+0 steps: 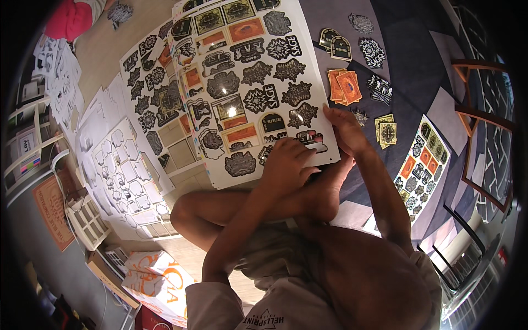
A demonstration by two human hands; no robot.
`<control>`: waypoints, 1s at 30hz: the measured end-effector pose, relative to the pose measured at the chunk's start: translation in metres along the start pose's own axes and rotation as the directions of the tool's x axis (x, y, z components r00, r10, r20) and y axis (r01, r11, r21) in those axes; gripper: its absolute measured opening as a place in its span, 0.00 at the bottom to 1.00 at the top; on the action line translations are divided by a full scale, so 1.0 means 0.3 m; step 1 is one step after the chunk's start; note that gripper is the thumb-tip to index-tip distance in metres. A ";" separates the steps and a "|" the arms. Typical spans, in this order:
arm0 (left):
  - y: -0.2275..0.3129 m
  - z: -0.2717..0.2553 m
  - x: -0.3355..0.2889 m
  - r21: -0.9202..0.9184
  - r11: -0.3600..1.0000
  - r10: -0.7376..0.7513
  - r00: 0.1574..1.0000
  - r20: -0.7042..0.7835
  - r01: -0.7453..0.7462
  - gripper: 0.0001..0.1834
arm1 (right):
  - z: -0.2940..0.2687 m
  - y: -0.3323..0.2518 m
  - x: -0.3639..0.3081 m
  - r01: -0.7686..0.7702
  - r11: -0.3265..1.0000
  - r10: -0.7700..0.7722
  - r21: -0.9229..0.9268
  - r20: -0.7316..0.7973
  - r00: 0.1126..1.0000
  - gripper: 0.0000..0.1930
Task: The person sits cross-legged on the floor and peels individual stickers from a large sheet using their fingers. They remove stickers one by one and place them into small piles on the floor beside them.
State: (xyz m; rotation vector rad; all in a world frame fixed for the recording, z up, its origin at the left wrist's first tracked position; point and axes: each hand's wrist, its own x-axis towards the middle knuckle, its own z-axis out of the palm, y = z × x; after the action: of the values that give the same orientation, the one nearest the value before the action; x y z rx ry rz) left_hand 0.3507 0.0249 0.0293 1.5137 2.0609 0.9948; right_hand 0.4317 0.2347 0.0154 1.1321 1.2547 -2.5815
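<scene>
**Dark Patterned Rug and Pale Floor, Spread with Stickers**

The dark grey and mauve patterned rug fills the right of my view; the pale tan floor lies to the left. At the far right I see a brown wooden chair frame, and at lower left a white bag with orange lettering.

The large white sheet of black, gold and orange stickers is in front of the person's crossed legs. The right hand grips its right edge, thumb on top. The left hand is over the lower right corner, fingers bent at a black-and-white sticker; I cannot tell whether they pinch it.

On the rug beyond the right hand, I make out overlapping orange rectangular stickers, black arched stickers with gold borders and yellow-gold rectangular stickers. A narrower white sticker sheet lies farther right. Left of the large sheet, a white sheet with cut-out gaps rests on the floor.
</scene>
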 end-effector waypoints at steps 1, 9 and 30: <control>-0.005 -0.011 0.006 -0.040 0.999 -0.010 1.000 0.009 0.010 0.24 | 0.002 -0.002 -0.002 0.016 0.998 -0.017 0.068 0.015 1.000 0.21; 0.003 -0.076 0.011 -0.657 0.640 -0.440 0.891 0.114 0.399 0.18 | 0.009 -0.021 -0.011 -0.064 0.994 0.066 0.089 -0.026 0.997 0.29; -0.111 -0.169 -0.036 -0.976 0.206 -0.565 0.823 -0.054 0.077 0.16 | 0.056 -0.030 0.040 0.050 0.627 -0.296 -0.777 -0.178 0.938 0.21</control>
State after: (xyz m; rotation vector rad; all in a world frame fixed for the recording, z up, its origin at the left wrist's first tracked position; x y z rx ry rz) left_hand 0.2982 -0.0064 0.0376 0.1441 1.2623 1.9577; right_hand 0.4100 0.2320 0.0202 1.2182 2.3104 -1.6021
